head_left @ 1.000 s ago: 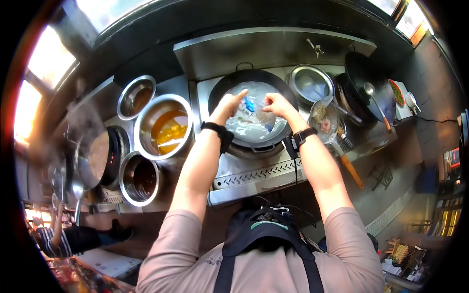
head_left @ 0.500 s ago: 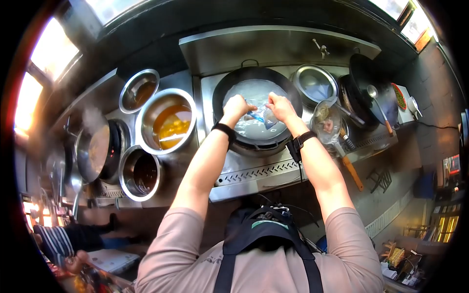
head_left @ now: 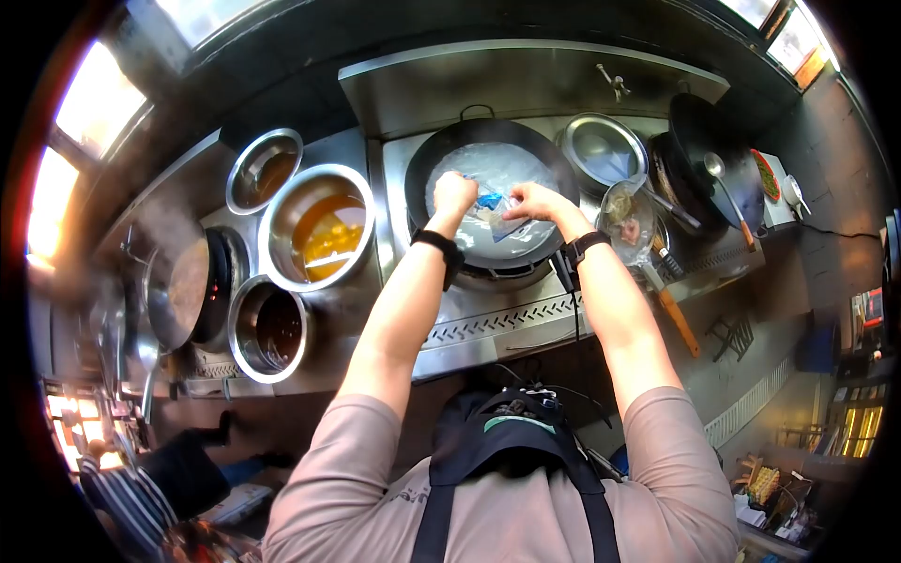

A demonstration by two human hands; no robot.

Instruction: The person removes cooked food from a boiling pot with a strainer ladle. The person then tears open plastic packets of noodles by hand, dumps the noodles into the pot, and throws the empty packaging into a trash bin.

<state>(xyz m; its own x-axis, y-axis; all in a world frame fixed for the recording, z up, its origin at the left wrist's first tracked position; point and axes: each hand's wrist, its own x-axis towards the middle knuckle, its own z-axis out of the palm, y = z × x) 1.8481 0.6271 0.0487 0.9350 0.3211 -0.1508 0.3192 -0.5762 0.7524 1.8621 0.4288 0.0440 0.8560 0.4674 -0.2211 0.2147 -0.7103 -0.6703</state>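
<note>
A small clear plastic packet with blue print (head_left: 490,202) is stretched between my two hands, over a large dark wok (head_left: 419,178) of cloudy liquid (head_left: 493,161). My left hand (head_left: 455,193) is closed on the packet's left side. My right hand (head_left: 537,204) pinches its right edge, thumb against fingers. Something pale shows inside the packet's lower part; I cannot make out what it is. Both hands are above the liquid, apart from the wok's rim.
Left of the wok stand a metal pot of yellow-brown liquid (head_left: 273,235), a smaller bowl (head_left: 235,183), and a pot of dark liquid (head_left: 239,328). A steaming wok (head_left: 174,291) is farther left. At right are a lidded pot (head_left: 605,150), a strainer (head_left: 678,319) and a ladle (head_left: 715,169).
The packet has turned and spread out flatter between my hands. My left hand has risen slightly, while my right hand has lowered a little. A person in striped clothing at lower left has shifted.
</note>
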